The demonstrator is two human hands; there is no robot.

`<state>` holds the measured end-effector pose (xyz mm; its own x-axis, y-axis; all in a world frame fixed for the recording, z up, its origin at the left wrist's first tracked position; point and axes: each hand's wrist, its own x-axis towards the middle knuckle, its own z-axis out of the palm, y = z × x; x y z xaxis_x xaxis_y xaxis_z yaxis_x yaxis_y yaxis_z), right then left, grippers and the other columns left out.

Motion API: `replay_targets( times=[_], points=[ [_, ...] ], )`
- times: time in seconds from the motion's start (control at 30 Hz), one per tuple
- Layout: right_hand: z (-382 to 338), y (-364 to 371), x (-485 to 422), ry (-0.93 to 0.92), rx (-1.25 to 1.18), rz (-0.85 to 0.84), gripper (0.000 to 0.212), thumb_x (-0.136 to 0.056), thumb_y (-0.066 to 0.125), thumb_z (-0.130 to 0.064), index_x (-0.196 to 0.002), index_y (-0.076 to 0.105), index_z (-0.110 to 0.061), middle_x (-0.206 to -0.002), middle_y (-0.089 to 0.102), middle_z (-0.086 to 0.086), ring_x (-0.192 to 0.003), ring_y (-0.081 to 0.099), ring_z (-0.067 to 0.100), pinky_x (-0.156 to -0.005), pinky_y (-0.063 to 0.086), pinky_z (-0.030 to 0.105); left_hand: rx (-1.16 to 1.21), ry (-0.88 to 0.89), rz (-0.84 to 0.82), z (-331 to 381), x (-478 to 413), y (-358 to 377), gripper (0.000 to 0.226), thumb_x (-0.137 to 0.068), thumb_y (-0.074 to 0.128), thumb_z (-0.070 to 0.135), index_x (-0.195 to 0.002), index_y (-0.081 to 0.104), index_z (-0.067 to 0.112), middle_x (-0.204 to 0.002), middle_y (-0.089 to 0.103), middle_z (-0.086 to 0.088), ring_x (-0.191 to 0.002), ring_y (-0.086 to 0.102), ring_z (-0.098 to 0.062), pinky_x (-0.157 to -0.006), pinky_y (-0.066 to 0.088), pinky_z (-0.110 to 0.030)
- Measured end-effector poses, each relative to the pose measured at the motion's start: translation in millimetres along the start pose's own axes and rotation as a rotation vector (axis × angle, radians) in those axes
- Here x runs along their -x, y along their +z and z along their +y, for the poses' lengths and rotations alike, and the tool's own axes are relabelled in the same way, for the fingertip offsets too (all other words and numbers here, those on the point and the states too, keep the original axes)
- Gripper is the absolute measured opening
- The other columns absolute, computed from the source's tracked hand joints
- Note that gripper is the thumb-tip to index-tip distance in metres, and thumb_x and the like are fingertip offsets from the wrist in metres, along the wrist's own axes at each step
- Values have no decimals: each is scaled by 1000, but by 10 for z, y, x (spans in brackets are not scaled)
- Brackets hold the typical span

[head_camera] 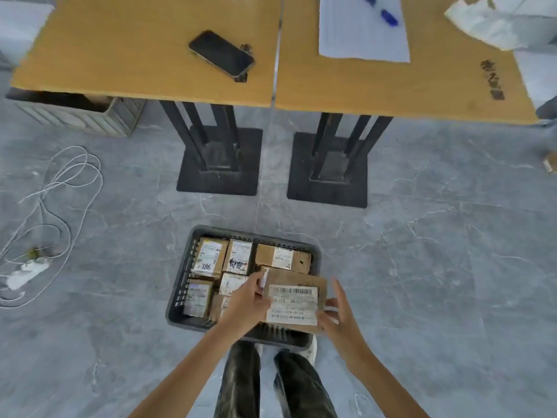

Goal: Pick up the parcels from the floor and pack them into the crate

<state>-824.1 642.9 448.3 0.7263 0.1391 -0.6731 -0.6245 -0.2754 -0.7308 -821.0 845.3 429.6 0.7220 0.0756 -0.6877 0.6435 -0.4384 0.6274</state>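
A dark grey plastic crate (180, 291) stands on the floor in front of my feet, holding several small cardboard parcels (209, 257) with white labels. Above its right half I hold a larger flat cardboard parcel (294, 303) with a barcode label facing up. My left hand (247, 303) grips its left edge, thumb on top. My right hand (337, 315) touches its right edge with fingers spread. The crate's right near corner is hidden under the parcel and my hands.
Two wooden tables stand beyond the crate on black pedestal bases (218, 161) (328, 170). A phone (221, 54) and a sheet of paper (363, 31) lie on them. White cables and a power strip (27, 271) lie left. A ribbed bin (90, 116) sits under the left table.
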Motion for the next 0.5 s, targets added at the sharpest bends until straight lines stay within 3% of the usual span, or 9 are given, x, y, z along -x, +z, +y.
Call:
replay_targets(
  times=[0.07,0.13,0.2,0.3,0.37,0.4,0.47,0.5],
  points=[
    [499,259,-420,46,104,-25,68,-94,54,-8,-148,16,-25,-120,49,-3,-108,57,4,-82,54,20,-8,-57,-53,-524,-422,234,64,-89,54,12,-143,26,31,-102,56,6,-87,64,-18,-67,59,-36],
    [960,485,-864,96,161,-21,70,-93,53,-9,-149,14,-27,-138,42,4,-124,48,16,-98,49,35,-19,-93,-87,-1038,-828,478,70,-89,52,10,-147,19,31,-116,53,3,-94,63,-18,-73,58,-36],
    [1403,666,-1297,139,234,-4,72,-92,51,-10,-150,13,-28,-145,36,5,-124,46,18,-98,49,36,-33,-130,-109,-1505,-1207,700,71,-89,51,9,-147,16,32,-127,48,-2,-105,59,-24,-84,56,-39],
    [2020,885,-1876,184,299,18,72,-92,50,-10,-151,12,-27,-150,31,3,-130,42,20,-103,44,35,-79,-151,-127,-2067,-1741,1005,71,-86,48,2,-145,21,30,-131,45,-7,-101,58,-23,-83,56,-35],
    [2353,1003,-2181,203,232,35,63,-90,50,-2,-142,25,-29,-141,45,3,-120,52,19,-89,51,23,-93,-152,-147,-2337,-2036,1191,76,-84,46,-2,-147,18,29,-145,31,-6,-112,53,-26,-89,53,-33],
    [2495,1050,-2307,210,200,52,58,-89,49,1,-131,31,-34,-132,54,3,-112,57,17,-80,53,17,-102,-145,-162,-2446,-2148,1282,77,-83,45,-4,-148,17,28,-147,27,-5,-110,52,-21,-82,53,-22],
    [2734,1107,-2518,231,137,103,57,-88,48,5,-126,34,-35,-114,62,-2,-106,61,17,-74,54,18,-111,-126,-180,-2594,-2325,1449,75,-81,43,-6,-146,21,25,-144,30,-5,-105,46,-12,-64,46,-11],
    [2838,1119,-2594,250,113,125,60,-88,48,5,-133,33,-31,-113,62,-3,-107,62,19,-74,56,22,-113,-110,-186,-2641,-2380,1524,73,-81,43,-6,-144,23,25,-140,32,-4,-109,44,-12,-66,43,-11]
  ],
)
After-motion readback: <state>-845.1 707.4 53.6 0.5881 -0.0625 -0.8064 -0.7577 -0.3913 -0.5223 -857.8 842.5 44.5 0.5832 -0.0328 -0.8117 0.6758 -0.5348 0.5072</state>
